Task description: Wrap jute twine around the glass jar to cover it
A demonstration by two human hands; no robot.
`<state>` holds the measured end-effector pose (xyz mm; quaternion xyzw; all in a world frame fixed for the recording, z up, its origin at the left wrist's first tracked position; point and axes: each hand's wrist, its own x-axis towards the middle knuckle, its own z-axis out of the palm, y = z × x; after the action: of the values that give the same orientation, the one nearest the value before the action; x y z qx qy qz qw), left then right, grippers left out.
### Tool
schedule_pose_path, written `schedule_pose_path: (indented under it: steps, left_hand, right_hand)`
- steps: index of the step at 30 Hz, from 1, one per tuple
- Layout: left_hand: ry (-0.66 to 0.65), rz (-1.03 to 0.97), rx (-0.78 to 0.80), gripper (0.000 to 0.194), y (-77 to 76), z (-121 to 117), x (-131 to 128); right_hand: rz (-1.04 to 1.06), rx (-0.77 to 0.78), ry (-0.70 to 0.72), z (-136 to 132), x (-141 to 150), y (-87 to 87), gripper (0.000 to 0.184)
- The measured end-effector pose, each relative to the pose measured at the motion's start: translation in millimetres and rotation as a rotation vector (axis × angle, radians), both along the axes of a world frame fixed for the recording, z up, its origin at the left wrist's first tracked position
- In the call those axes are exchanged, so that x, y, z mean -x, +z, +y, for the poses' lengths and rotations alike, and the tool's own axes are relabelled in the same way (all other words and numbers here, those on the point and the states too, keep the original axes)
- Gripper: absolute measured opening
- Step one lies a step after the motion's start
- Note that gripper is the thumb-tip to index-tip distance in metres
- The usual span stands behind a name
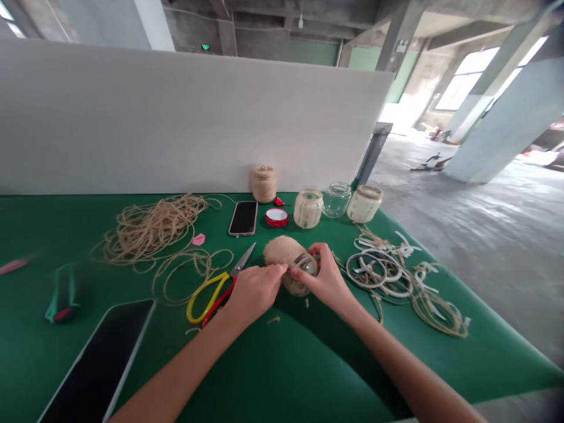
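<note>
A small glass jar [296,286] lies tilted between my hands, its clear glass end toward the right. My right hand [325,276] is closed around that end, thumb across the glass. The fingers of my left hand [259,288] are pressed together against the jar's left side; whether they also pinch a strand or a bit of tape is hidden. Right behind the jar sits a rounded mass of wound jute twine [282,249]; I cannot tell whether it is joined to the jar. Scissors [220,291] with yellow and red handles lie beside my left hand, blades pointing away.
Loose jute twine [161,226] is heaped at left, near a phone [244,218] and a red tape roll [277,218]. Behind stand a twine-wrapped jar [264,184] and several glass jars [308,208]. Rings and twine scraps [396,276] lie right. A tablet [99,364] and green cutter [63,296] are at left.
</note>
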<state>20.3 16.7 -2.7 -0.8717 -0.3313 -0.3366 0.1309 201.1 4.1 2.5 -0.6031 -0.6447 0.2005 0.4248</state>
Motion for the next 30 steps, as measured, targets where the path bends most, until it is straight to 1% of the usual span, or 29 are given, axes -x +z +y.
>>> schedule_pose_path:
  steps: [5, 10, 14, 18, 21, 24, 25, 27, 29, 30]
  left_hand:
    - [-0.013, 0.055, -0.068, 0.021, -5.7, 2, -2]
    - [-0.022, 0.065, -0.058, 0.023, -7.0, 5, -5]
    - [-0.010, 0.004, 0.009, 0.020, 0.4, 7, -9]
    - [-0.009, -0.030, 0.104, 0.019, 8.8, 5, -9]
    - [0.001, -0.059, 0.164, 0.018, 11.3, 2, -8]
    - [0.012, -0.128, 0.263, 0.017, 11.7, 0, -5]
    - [0.018, -0.149, 0.300, 0.017, 11.9, 0, -4]
    - [0.028, -0.163, 0.358, 0.019, 13.2, -1, -1]
    - [0.033, -0.144, 0.402, 0.022, 16.7, -1, 5]
    - [0.040, -0.123, 0.418, 0.024, 19.4, 0, 8]
  right_hand:
    - [0.000, 0.010, -0.015, 1, 0, 0.2, 0.042]
    - [-0.058, 0.010, 0.013, 2, -3, 1.9, 0.040]
    - [-0.103, 0.013, 0.033, 3, -7, 4.8, 0.036]
    - [-0.247, 0.016, 0.058, -1, -7, 11.9, 0.038]
    - [-0.396, 0.019, 0.038, -5, -8, 16.3, 0.044]
    - [-0.483, -0.051, 0.015, -6, -10, 18.7, 0.059]
    - [-0.493, -0.101, 0.037, -6, -11, 19.6, 0.065]
    - [-0.512, -0.205, 0.153, -6, -13, 21.9, 0.072]
    - [-0.541, -0.267, 0.315, -6, -13, 24.6, 0.067]
    - [-0.549, -0.273, 0.383, -6, -14, 25.7, 0.063]
